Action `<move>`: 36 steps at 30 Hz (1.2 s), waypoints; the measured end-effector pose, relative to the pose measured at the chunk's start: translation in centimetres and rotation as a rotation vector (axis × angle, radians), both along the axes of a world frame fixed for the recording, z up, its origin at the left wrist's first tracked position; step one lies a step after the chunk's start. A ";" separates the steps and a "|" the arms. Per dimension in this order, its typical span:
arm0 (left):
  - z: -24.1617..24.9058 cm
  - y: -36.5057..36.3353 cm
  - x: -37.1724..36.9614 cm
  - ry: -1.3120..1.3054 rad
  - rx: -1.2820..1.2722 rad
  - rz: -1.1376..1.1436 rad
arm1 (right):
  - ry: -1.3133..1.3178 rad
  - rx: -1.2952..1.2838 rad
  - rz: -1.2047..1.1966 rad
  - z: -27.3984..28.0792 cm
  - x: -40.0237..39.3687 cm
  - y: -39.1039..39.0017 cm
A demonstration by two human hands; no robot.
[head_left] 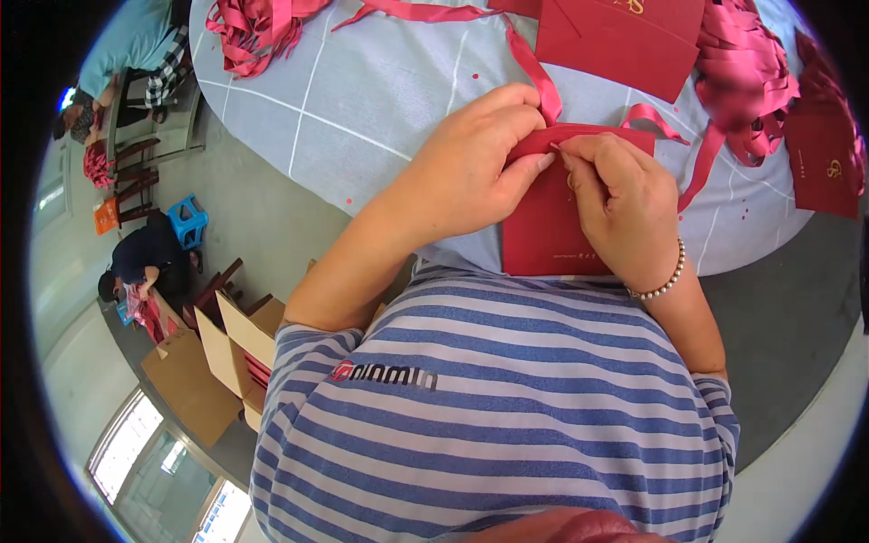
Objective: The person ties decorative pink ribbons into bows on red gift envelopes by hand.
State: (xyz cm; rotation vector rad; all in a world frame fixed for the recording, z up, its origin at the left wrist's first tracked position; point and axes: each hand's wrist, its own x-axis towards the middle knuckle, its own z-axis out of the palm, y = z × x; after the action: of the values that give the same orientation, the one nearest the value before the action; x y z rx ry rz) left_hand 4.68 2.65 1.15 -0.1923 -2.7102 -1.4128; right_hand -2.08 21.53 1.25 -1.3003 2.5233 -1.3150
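Note:
A dark red paper bag [541, 237] lies at the table's near edge, its opening away from me and small gold print on its front. My left hand [484, 163] grips the bag's top edge, thumb on the front and fingers behind. A pinkish-red ribbon [536, 74] runs from the table to behind that edge beside my left fingers. My right hand [626, 201], with a beaded bracelet [668, 282] at the wrist, is closed in a pinch at the bag's top. Between its thumb and forefinger a small ribbon end seems to show. Another ribbon piece [654, 116] curls out behind the bag.
More red bags [620, 45] lie beyond my hands, another bag [822, 167] at the right. Ribbon bundles [744, 77] rest on the pale checked tablecloth [380, 100]. To the left stand open cardboard boxes [195, 385], a blue stool [187, 222] and a seated person [149, 249].

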 end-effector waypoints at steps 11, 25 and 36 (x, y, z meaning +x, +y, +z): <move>0.1 0.6 0.3 0.097 -0.040 0.037 | 0.337 0.211 0.011 0.2 0.4 -1.2; 0.4 1.3 0.1 0.399 -0.246 0.060 | 0.207 0.034 0.031 1.9 -0.9 0.2; 0.2 1.7 0.3 0.584 -0.292 0.081 | -0.280 0.032 0.263 3.5 -4.3 0.4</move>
State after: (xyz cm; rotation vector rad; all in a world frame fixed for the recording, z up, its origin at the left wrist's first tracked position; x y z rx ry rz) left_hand 5.02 4.33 1.32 -0.4298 -2.3729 -0.7693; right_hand -6.38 21.95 4.78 -1.2850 2.1000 -1.2906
